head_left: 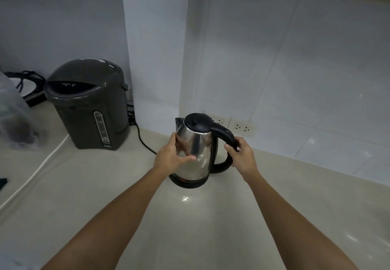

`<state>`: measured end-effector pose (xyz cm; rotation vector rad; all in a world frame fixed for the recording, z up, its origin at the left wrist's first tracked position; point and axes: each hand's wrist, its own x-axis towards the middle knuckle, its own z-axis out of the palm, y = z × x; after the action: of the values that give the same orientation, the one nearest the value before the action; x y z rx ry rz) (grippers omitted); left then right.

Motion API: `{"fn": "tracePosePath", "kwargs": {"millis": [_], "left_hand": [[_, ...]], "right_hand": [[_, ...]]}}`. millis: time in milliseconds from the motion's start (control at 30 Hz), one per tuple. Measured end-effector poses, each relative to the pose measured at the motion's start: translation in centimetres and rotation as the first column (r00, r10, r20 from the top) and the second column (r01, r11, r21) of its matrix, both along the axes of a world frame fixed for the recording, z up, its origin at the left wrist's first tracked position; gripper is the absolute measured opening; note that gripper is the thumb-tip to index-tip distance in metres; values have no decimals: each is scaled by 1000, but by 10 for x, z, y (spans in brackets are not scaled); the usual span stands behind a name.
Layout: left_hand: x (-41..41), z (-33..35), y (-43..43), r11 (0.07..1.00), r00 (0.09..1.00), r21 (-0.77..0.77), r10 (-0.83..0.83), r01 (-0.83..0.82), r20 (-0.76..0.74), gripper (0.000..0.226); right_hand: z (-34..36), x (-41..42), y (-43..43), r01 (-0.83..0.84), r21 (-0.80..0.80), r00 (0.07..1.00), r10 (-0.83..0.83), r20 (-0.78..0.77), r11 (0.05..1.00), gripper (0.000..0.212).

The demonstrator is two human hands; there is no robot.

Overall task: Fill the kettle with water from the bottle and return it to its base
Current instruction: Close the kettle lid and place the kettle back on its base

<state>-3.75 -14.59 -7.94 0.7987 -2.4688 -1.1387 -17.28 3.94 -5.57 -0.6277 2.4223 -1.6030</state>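
A shiny steel kettle [198, 153] with a black lid and a black handle stands upright on its round black base [187, 183], near the back wall of the pale counter [190, 227]. The lid is down. My left hand [168, 156] is pressed flat against the kettle's left side, thumb across the front. My right hand [240, 155] is wrapped around the black handle on the right. No water bottle is in view.
A dark grey electric water dispenser [88, 105] stands at the left, its black cable [145, 143] running along the counter behind the kettle. Two wall sockets [242, 127] sit behind the kettle. A clear plastic bag [12, 113] lies at the far left.
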Motion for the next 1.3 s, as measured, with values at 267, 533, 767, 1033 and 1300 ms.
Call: {"fn": "tracePosePath", "kwargs": {"millis": [267, 533, 767, 1033, 1300], "left_hand": [[-1, -2, -3, 990, 996, 114, -82, 87, -46, 86], [-1, -6, 0, 985, 995, 146, -78, 87, -68, 94], [-2, -10, -4, 985, 993, 144, -87, 98, -81, 91], [-1, -15, -6, 989, 994, 116, -83, 91, -77, 94], [7, -7, 8, 994, 998, -102, -32, 27, -46, 113]], "right_hand": [[-5, 10, 2, 42, 62, 994, -35, -103, 997, 42], [-9, 28, -7, 183, 83, 933, -147, -328, 980, 46], [-12, 32, -14, 246, 80, 912, -203, -356, 966, 43], [-6, 32, -10, 163, 180, 912, -78, -403, 970, 50], [9, 27, 5, 13, 277, 949, 75, -306, 961, 59]]}}
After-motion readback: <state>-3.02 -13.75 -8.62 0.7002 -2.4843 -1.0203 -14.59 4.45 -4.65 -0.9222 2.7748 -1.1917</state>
